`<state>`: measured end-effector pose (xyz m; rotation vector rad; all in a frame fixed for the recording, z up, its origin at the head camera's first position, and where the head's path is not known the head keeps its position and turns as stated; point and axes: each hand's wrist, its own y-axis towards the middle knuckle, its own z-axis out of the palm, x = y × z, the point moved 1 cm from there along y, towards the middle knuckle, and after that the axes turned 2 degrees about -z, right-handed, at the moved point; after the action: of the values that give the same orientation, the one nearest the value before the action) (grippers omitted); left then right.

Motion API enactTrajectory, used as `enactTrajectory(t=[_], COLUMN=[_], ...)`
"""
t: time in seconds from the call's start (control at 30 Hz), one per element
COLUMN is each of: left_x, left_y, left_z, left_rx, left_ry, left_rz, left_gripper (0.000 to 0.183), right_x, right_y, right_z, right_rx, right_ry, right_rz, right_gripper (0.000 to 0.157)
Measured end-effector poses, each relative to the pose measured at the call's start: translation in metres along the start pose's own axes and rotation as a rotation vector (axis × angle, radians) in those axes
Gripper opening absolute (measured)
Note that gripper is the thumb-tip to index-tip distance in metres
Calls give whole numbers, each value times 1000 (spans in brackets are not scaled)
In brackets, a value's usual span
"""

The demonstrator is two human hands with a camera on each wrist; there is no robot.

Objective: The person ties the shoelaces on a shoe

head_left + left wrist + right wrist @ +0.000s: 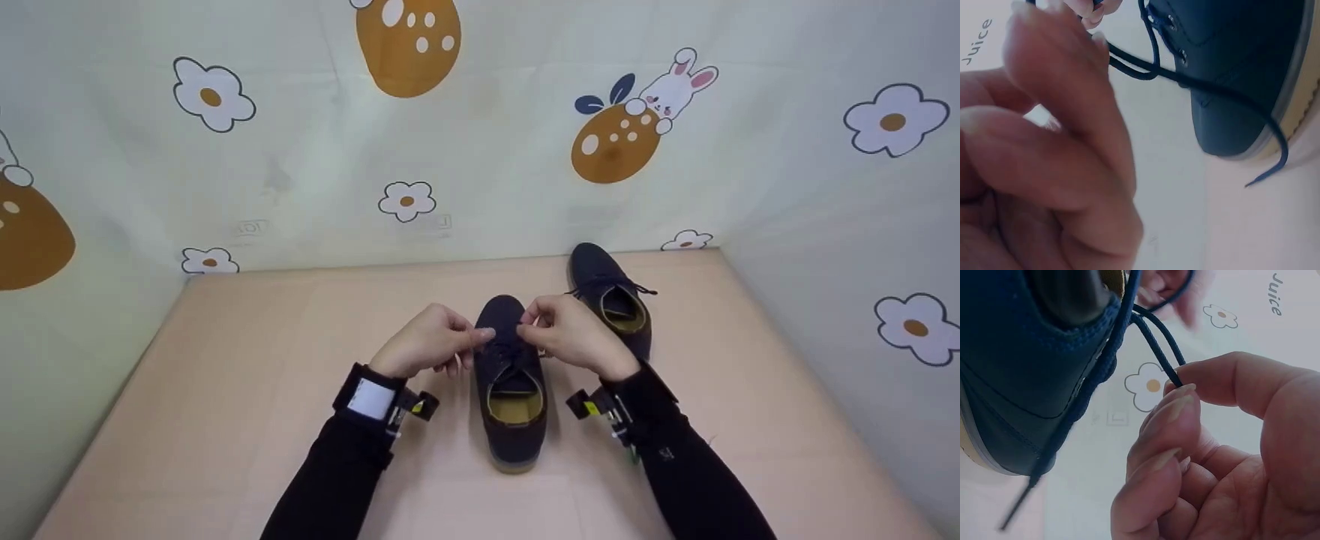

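A dark lace-up shoe (514, 444) stands on the table between both hands, toe pointing away, with a yellowish lining. My right hand (576, 335) is at the right of its lacing; in the right wrist view its thumb and fingertips pinch a doubled loop of navy shoelace (1158, 353). On the other side, my left hand (429, 342) grips the lace at its fingertips. The left wrist view has this shoelace (1210, 88) running from those fingers across the shoe's side, its tip hanging free. Another loose lace end (1022, 498) hangs along the shoe in the right wrist view.
A second dark shoe (596, 264), its laces tied, stands behind and to the right, close to my right hand. The pale pinkish tabletop (247, 390) is walled by a light curtain (300, 135) printed with flowers and rabbits. Camera mounts sit on both wrists.
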<state>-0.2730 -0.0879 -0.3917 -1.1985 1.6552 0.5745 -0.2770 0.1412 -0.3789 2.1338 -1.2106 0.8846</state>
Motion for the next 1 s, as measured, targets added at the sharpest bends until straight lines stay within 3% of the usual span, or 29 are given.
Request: enactTrajectory(t=[0.27, 0.33, 0.5, 0.57, 0.63, 0.77, 0.87, 1.0], left_x=[3, 1, -3, -4, -3, -2, 2, 9], left_y=[3, 3, 3, 3, 3, 3, 3, 8], left_z=[4, 4, 2, 3, 5, 8, 8, 8], left_rx=[110, 113, 90, 100, 136, 197, 139, 28], left_ry=[-47, -120, -424, -477, -448, -251, -126, -84], left_rz=[-15, -7, 24, 29, 26, 9, -10, -45], left_gripper=[15, 16, 17, 15, 14, 21, 34, 45], right_x=[0, 0, 1, 2, 2, 3, 4, 3], right_y=[0, 0, 0, 0, 0, 0, 0, 0], right_z=[1, 1, 2, 2, 2, 3, 5, 6], right_rx=[-2, -4, -10, -8, -10, -16, -16, -12], right_ry=[6, 9, 7, 13, 8, -7, -15, -11], right_rz=[9, 4, 0, 6, 9, 15, 20, 24], right_gripper=[10, 9, 9, 9, 10, 11, 12, 11])
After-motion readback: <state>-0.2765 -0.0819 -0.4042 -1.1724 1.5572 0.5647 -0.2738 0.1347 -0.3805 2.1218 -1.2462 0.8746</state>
